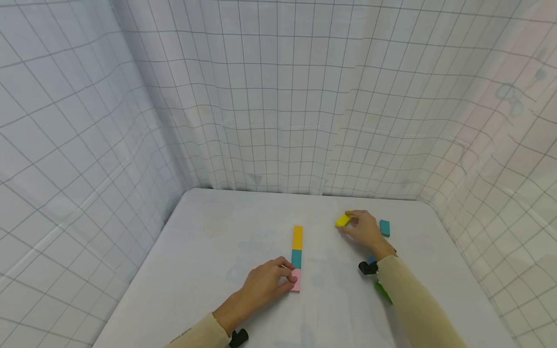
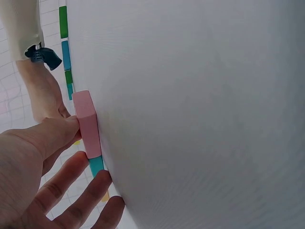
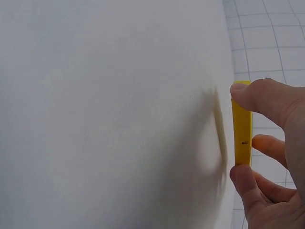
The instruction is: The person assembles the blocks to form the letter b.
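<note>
A yellow block (image 1: pixel 343 220) is pinched by my right hand (image 1: pixel 362 229). In the right wrist view the thumb and a finger press opposite ends of the yellow block (image 3: pixel 242 131), raised off the table above its shadow. My left hand (image 1: pixel 266 284) holds the pink block (image 1: pixel 296 282) on the table, fingers bent about it. The left wrist view shows the thumb and index finger at the pink block (image 2: pixel 87 124). A teal block (image 1: pixel 296 259) and an orange block (image 1: pixel 298 238) continue from it in a straight line, end to end.
A teal block (image 1: pixel 385 228) lies just right of my right hand. A blue block (image 1: pixel 371 260) and a green block (image 1: pixel 383 292) are partly hidden under the right forearm. Grid-patterned white curtains (image 1: pixel 278 106) surround the white table (image 1: pixel 209 232) at the back and sides.
</note>
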Demonstrator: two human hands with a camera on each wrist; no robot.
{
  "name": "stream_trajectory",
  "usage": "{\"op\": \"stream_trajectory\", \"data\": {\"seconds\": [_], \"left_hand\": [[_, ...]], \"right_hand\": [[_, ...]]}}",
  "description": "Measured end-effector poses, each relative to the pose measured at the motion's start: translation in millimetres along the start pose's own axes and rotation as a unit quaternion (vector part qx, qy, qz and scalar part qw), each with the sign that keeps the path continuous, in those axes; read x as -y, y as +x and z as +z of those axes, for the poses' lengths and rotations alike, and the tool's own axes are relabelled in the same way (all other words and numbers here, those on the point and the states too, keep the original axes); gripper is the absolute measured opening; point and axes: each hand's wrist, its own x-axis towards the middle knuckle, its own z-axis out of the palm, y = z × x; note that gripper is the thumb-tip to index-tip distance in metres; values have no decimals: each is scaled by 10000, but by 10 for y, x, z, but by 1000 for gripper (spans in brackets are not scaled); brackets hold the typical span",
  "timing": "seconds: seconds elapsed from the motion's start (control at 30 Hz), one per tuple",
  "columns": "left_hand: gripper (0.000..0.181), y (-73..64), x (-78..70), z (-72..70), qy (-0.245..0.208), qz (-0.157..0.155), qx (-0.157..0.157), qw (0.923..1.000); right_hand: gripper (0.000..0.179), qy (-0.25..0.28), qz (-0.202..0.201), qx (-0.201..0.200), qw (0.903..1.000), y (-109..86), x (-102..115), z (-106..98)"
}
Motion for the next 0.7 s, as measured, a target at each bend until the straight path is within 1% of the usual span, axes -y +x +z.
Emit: {"op": "stream_trajectory", "data": {"seconds": [0.13, 0.27, 0.43, 0.7], "left_hand": [[6, -1, 0, -3, 0, -37, 11, 10000], [5, -5, -1, -6, -11, -91, 29, 10000], [6, -14, -16, -25, -32, -35, 8, 10000], [7, -12, -49, -51, -5, -40, 69, 10000]], "right_hand": [[63, 185, 2, 51, 9998, 46, 48, 57], [63, 236, -32, 70, 9997, 95, 125, 113], [64, 390, -5, 125, 9992, 135, 250, 170], [62, 560, -197, 267, 9979, 191, 452, 259]]}}
